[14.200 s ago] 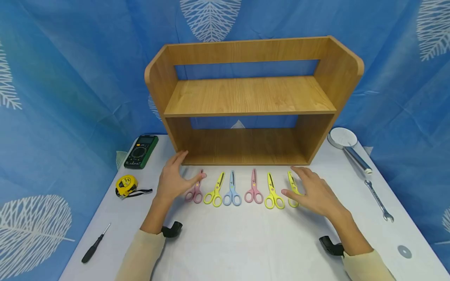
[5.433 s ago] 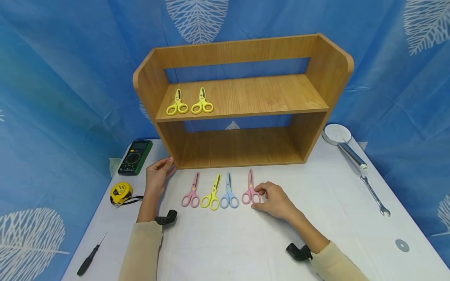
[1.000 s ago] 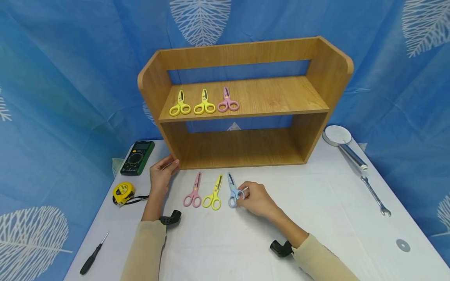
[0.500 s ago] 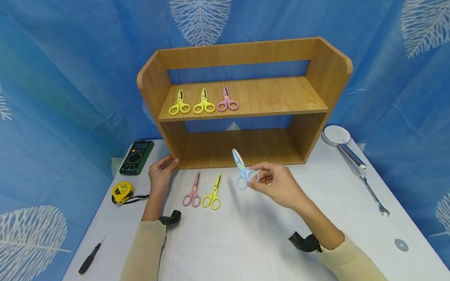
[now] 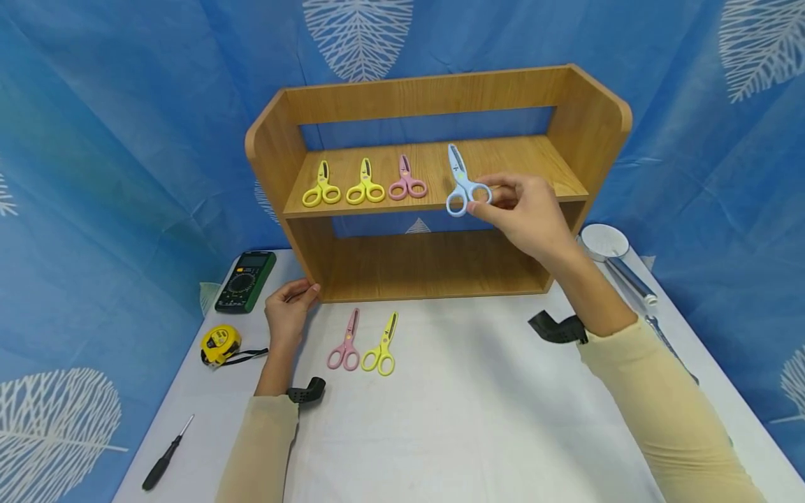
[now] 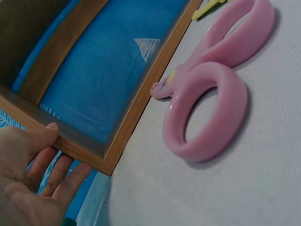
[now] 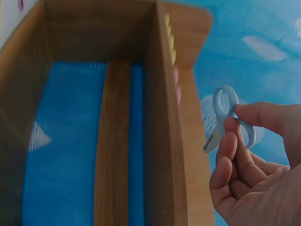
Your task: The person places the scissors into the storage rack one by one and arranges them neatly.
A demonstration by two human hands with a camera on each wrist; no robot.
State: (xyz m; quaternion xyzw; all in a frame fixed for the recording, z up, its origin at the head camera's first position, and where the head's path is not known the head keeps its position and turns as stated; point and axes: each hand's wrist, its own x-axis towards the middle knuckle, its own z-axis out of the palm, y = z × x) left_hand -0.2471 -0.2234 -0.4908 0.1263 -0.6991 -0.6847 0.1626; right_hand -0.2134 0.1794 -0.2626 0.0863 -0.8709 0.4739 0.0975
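Observation:
My right hand pinches light blue scissors by a handle loop, blades pointing up, at the front of the upper shelf. In the right wrist view the blue scissors sit between thumb and fingertips, beside the shelf board's edge. Two yellow scissors and pink scissors lie in a row on that shelf. My left hand holds the lower left side panel of the wooden shelf unit, thumb inside and fingers outside in the left wrist view. Pink scissors and yellow scissors lie on the table before it.
At the left are a multimeter, a tape measure and a screwdriver. On the right, a magnifying glass stands out past my forearm, which partly covers a wrench. Blue cloth hangs behind.
The right hand has lifted the blue scissors off the table up to the upper shelf's front. Earlier, two yellow and one pink scissors went from table to shelf. The left hand stays at the side panel.

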